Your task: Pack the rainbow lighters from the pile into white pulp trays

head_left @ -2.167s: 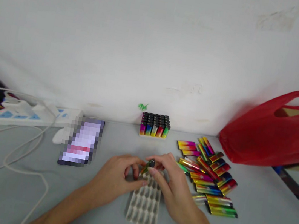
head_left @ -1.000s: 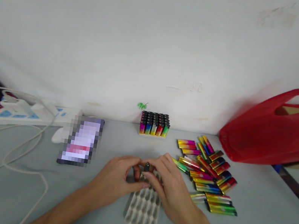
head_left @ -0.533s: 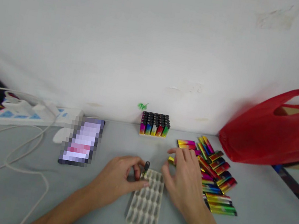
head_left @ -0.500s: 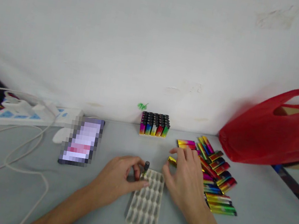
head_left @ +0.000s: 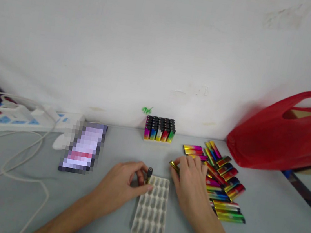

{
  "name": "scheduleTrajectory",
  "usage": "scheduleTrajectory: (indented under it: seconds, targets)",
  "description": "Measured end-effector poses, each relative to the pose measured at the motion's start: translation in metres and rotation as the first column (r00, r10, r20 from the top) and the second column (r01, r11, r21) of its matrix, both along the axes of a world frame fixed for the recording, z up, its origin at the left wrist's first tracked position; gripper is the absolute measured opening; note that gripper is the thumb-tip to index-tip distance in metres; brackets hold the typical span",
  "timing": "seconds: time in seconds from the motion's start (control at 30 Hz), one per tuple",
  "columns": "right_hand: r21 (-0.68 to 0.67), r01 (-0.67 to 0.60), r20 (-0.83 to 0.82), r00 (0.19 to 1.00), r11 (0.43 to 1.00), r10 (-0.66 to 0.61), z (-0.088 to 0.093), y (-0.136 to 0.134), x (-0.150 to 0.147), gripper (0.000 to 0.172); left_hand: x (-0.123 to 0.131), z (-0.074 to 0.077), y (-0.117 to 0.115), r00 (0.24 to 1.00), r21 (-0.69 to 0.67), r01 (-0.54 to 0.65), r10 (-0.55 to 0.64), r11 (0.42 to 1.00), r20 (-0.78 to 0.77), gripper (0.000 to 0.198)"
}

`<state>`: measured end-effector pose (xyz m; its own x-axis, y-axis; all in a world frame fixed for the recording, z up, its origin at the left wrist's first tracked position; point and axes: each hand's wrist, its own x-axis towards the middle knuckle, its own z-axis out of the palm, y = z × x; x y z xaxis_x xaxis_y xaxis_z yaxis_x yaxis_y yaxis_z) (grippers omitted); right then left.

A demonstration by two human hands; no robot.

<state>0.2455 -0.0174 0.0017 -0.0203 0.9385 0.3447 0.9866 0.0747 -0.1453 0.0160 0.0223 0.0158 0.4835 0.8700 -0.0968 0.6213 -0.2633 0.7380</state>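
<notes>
A pale slotted tray (head_left: pixel 152 211) lies on the grey table in front of me. One lighter (head_left: pixel 149 174) stands upright in its far left corner. My left hand (head_left: pixel 120 184) is curled beside that corner, thumb and fingers around the lighter's base. My right hand (head_left: pixel 191 180) is just right of the tray, fingers closed on a gold-tipped lighter (head_left: pixel 174 165) lifted from the loose pile of rainbow-coloured lighters (head_left: pixel 219 181).
A filled block of upright lighters (head_left: pixel 159 129) stands against the wall. A phone (head_left: pixel 83 148) lies at the left, with a power strip (head_left: pixel 20 119) and white cables (head_left: pixel 15 172) beyond. A red plastic bag (head_left: pixel 289 135) sits at the right.
Both hands set one lighter upright in the tray's corner. My right hand then let go, reached right to the pile and picked up another lighter. My left hand stayed at the tray.
</notes>
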Motion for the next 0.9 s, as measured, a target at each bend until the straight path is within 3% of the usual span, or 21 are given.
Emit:
scheduleTrajectory:
  seconds: [0.1,0.2,0.3,0.37,0.5,0.57,0.63,0.73,0.9]
  targets:
    - [0.058,-0.004,-0.184,0.983,0.998,0.014,0.005,0.0,-0.001,0.007,0.0,0.0,0.0,1.0,0.003,-0.006,0.006,1.0,-0.002,0.025]
    - [0.088,0.028,-0.539,0.842,0.996,0.024,0.012,-0.001,-0.001,0.015,0.0,-0.001,0.0,1.0,0.006,-0.011,0.011,1.0,0.006,0.024]
    - [0.017,0.005,-0.835,0.549,1.0,0.012,0.016,0.001,0.0,0.029,0.0,-0.001,0.0,1.0,-0.004,-0.013,0.013,1.0,0.01,0.024]
    - [-0.059,-0.055,-0.945,0.324,0.997,-0.038,0.017,0.004,0.001,0.035,0.0,0.0,0.001,1.0,-0.01,-0.012,0.013,1.0,0.018,0.024]
    - [-0.117,-0.172,-0.98,-0.139,0.978,-0.141,0.022,0.007,0.002,0.046,0.0,0.0,0.001,1.0,-0.007,-0.012,0.012,1.0,0.022,0.025]
    - [-0.087,-0.243,-0.941,-0.3,0.966,-0.16,0.025,0.007,0.001,0.043,-0.001,-0.001,0.0,1.0,-0.007,-0.014,0.014,1.0,0.02,0.025]
    - [-0.066,-0.305,-0.903,-0.388,0.95,-0.187,0.029,0.005,-0.001,0.036,-0.001,-0.002,0.0,1.0,-0.004,-0.01,0.01,1.0,0.025,0.025]
    - [-0.077,-0.377,-0.855,-0.451,0.923,-0.256,0.031,0.002,-0.002,0.032,-0.001,-0.003,0.0,1.0,0.001,-0.009,0.009,1.0,0.026,0.023]
    - [-0.096,-0.486,-0.841,-0.428,0.869,-0.332,0.031,-0.004,-0.006,0.025,-0.001,-0.002,0.001,1.0,0.018,-0.002,0.002,1.0,-0.004,0.022]
